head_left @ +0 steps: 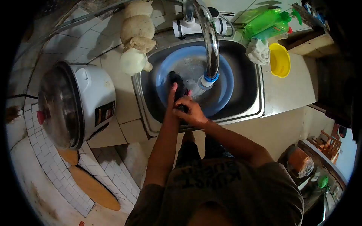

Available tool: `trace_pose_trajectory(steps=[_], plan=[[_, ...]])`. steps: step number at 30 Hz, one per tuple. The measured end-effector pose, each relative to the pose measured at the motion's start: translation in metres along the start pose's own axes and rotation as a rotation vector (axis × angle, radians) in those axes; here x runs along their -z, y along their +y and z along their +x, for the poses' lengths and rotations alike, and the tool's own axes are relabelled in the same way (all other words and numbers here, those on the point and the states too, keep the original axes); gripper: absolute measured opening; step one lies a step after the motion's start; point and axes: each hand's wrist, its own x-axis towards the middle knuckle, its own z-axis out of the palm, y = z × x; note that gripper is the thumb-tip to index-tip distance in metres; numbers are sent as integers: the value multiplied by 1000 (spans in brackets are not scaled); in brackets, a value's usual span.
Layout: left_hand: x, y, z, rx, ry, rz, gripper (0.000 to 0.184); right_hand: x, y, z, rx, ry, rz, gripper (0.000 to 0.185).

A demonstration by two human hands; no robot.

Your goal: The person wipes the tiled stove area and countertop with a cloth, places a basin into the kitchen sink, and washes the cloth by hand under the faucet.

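Over a blue basin (227, 71) of water in the steel sink (249, 94), both my hands grip a small black item (178, 83); its exact kind is unclear. My left hand (172, 98) holds it from the left, with a finger lying along its side. Curled over its near end is my right hand (193, 112), fingers closed. A curved chrome faucet (212, 41) with a blue-ringed nozzle (205, 83) points down into the basin, just right of my hands. The water beneath looks rippled. Part of the item is hidden by my fingers.
Left of the sink stands a large white rice cooker (94, 84). A cloth-wrapped bundle (137, 28) and pale round bowl-like object (132, 61) sit behind it. At right are green bottles (269, 28), a white crumpled cloth (258, 52) and a yellow tub (279, 62).
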Motion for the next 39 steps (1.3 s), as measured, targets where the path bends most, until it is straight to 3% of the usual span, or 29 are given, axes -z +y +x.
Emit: trace_pose_trajectory(steps=[3, 5, 6, 9, 10, 11, 13, 14, 16, 17, 19, 21, 22, 23, 24, 25, 26, 27, 28, 29, 30, 32, 34, 35, 37, 38, 39], plan=[[56, -4, 37, 61, -258, 60, 45, 3, -8, 10, 143, 104, -141, 23], [11, -28, 23, -408, -6, 64, 39, 10, 26, 30, -129, 221, -416, 21], [-31, -30, 7, -372, 270, 42, 36, 19, 90, 41, -134, 293, -345, 19], [-32, -39, 23, -508, 307, 225, 38, 21, 140, 49, -118, 452, -157, 18], [-53, -31, 6, -347, 294, 126, 38, 21, 129, 44, -112, 535, -47, 17], [-49, -28, 6, -343, 294, 120, 38, 22, 117, 36, -115, 533, -54, 17], [-38, -22, 11, -327, 330, 201, 38, 20, 48, 20, -160, 322, -99, 17], [-46, -23, 3, -476, 220, 170, 36, 10, 35, 12, -66, 301, -122, 17], [-10, -21, 20, -412, 151, 87, 36, -5, 21, 6, 141, 311, -307, 15], [4, -20, 25, -348, 86, 6, 37, -2, 24, 12, 140, 314, -303, 15], [-20, -27, 4, -347, 163, 0, 41, 12, 45, 35, -265, 229, -539, 15], [-63, -31, -24, -358, 398, 244, 47, 29, 124, 39, -298, 154, -408, 18], [-56, -30, -22, -338, 260, 198, 51, 37, 140, 41, -132, 134, -258, 22], [-59, -23, -26, -338, 258, 194, 51, 43, 146, 40, 32, 110, -111, 26], [-65, -13, -36, -300, 127, 255, 54, 53, 125, 36, 29, 108, -115, 26], [-68, -6, -42, -264, -6, 314, 57, 69, 79, 33, -234, 81, 416, 31], [-63, -2, -41, -264, -8, 310, 57, 79, 53, 30, -497, 52, 947, 37], [-62, 1, -41, -284, -4, 517, 59, 82, 55, 28, -497, 52, 944, 37], [-61, 3, -41, -304, 1, 724, 62, 85, 58, 26, -486, -32, 723, 40], [-59, 5, -43, -304, 0, 724, 62, 88, 62, 24, -472, -113, 501, 43], [-71, 8, -52, -347, -36, 816, 63, 92, 67, 22, -472, -112, 501, 43], [-80, 19, -62, -390, -70, 908, 65, 101, 77, 17, -431, 68, 373, 39], [-76, 36, -63, -733, -74, 1285, 62, 118, 52, 9, -500, 294, 604, 37], [-68, 43, -61, -733, -72, 1283, 62, 124, 49, 7, -501, 293, 603, 37], [-55, 52, -58, -820, 112, 1205, 59, 137, 48, 3, -389, 379, 341, 35], [-54, 49, -61, -913, 263, 1462, 57, 142, 80, 1, -337, 324, 81, 38], [-55, 42, -60, -912, 261, 1461, 57, 141, 77, 6, -338, 325, 79, 38]])
